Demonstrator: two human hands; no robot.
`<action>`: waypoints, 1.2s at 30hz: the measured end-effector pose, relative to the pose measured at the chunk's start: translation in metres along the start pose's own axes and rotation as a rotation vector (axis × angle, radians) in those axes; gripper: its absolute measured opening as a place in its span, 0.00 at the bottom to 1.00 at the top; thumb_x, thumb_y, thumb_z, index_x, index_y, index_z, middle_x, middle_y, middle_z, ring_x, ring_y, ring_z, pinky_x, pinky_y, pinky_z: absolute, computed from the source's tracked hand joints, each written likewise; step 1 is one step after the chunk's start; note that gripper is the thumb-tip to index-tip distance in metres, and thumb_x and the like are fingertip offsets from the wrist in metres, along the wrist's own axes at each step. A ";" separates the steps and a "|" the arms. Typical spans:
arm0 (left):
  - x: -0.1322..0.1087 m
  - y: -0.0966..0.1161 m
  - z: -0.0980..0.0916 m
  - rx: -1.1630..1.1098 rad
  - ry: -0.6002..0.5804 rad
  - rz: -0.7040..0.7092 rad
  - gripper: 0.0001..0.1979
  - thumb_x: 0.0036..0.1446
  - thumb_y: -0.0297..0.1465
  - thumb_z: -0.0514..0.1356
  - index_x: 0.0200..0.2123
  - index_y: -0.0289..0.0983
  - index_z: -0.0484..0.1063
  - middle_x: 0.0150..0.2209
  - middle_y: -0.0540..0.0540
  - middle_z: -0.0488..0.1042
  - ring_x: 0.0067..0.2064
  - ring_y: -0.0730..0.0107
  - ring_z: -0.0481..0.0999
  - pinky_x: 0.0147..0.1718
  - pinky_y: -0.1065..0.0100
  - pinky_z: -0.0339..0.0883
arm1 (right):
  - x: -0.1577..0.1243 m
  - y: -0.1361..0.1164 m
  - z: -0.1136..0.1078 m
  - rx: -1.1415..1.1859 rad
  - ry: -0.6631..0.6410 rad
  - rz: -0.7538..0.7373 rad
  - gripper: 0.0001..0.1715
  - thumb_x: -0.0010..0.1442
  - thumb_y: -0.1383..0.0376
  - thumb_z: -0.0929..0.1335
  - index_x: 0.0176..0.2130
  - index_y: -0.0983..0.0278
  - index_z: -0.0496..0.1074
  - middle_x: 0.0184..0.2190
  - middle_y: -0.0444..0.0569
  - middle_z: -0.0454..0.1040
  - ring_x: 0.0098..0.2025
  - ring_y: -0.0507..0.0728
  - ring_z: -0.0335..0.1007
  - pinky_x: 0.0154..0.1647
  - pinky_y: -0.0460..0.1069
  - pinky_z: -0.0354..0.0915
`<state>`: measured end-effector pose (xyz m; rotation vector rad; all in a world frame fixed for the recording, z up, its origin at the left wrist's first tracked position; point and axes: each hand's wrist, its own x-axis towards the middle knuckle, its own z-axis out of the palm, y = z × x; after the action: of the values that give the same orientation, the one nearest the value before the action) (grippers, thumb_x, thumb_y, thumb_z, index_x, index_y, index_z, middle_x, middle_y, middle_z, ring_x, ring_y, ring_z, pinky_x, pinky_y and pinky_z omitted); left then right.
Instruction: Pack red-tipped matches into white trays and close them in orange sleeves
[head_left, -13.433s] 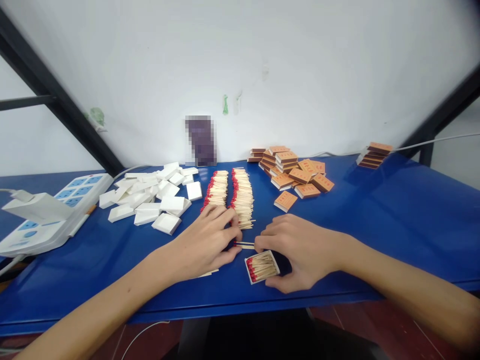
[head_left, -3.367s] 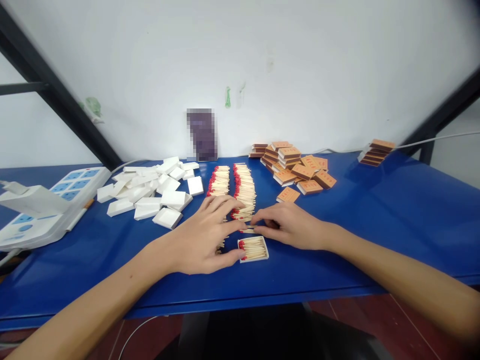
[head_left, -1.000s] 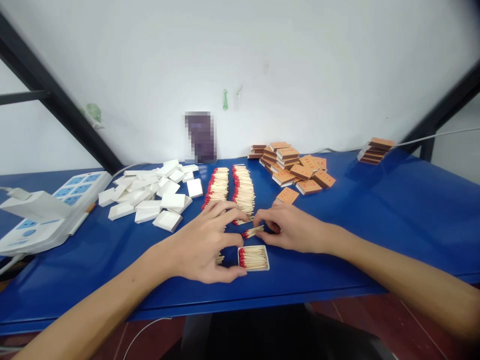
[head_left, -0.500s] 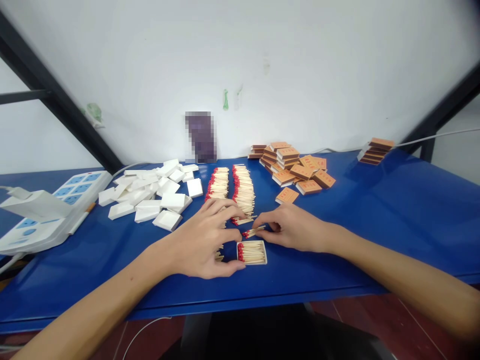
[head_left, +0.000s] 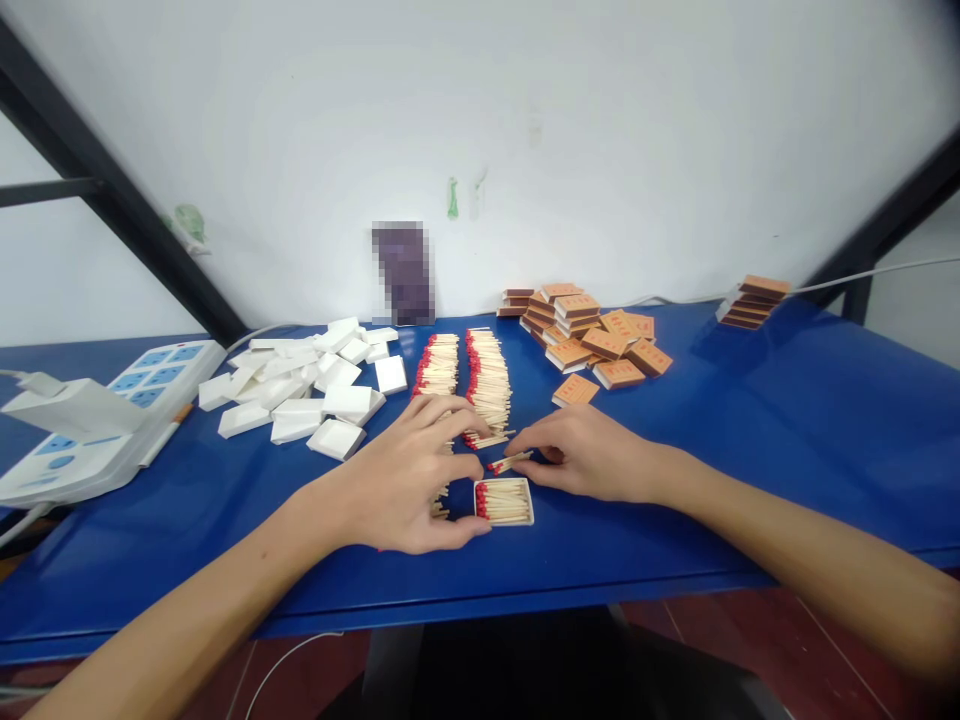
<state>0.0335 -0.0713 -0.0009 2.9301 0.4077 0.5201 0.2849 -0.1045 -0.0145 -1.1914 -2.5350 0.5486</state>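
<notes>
Left hand (head_left: 409,475) at a match-filled tray (head_left: 512,523), right hand (head_left: 589,452) pinching a small match bunch (head_left: 504,464).
One shallow white open tray near the desk's (head_left: 675,545) front edge, packed with red-tipped pale matches (head_left: 506,498), heads left; left thumb and forefinger parted around its left end, thumb touching a corner, can't tell if gripping; bunch just behind tray, a few sticks, exact count unclear; two match rows beyond, left row (head_left: 437,365) partly under the left hand, right row (head_left: 489,375) clearer; left, one heap of white trays (head_left: 345,402), roughly two dozen; right, one loose orange box (head_left: 575,391), then one orange-box pile (head_left: 606,343), over a dozen; far right, one stack (head_left: 756,302), about four boxes.
</notes>
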 end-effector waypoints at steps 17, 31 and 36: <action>-0.002 -0.001 0.004 0.022 -0.012 0.027 0.17 0.54 0.45 0.66 0.36 0.37 0.79 0.52 0.37 0.72 0.56 0.49 0.67 0.57 0.47 0.62 | -0.001 0.000 0.003 -0.105 -0.040 0.031 0.05 0.65 0.66 0.66 0.38 0.64 0.72 0.21 0.40 0.68 0.22 0.50 0.60 0.28 0.47 0.51; -0.001 -0.002 0.006 0.039 0.011 0.036 0.15 0.54 0.44 0.67 0.35 0.37 0.78 0.51 0.38 0.72 0.55 0.49 0.68 0.56 0.49 0.63 | -0.003 -0.001 0.001 0.072 0.007 0.019 0.04 0.64 0.67 0.66 0.36 0.64 0.72 0.19 0.37 0.63 0.21 0.48 0.57 0.27 0.45 0.52; -0.001 -0.002 0.009 0.068 0.041 0.091 0.19 0.57 0.48 0.66 0.33 0.36 0.78 0.50 0.37 0.73 0.55 0.48 0.69 0.55 0.50 0.64 | -0.002 -0.014 0.007 0.208 0.001 -0.033 0.01 0.59 0.67 0.70 0.34 0.63 0.72 0.19 0.35 0.63 0.21 0.47 0.58 0.28 0.44 0.55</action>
<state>0.0355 -0.0699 -0.0096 3.0189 0.3042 0.5897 0.2736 -0.1164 -0.0147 -1.0733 -2.4217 0.7810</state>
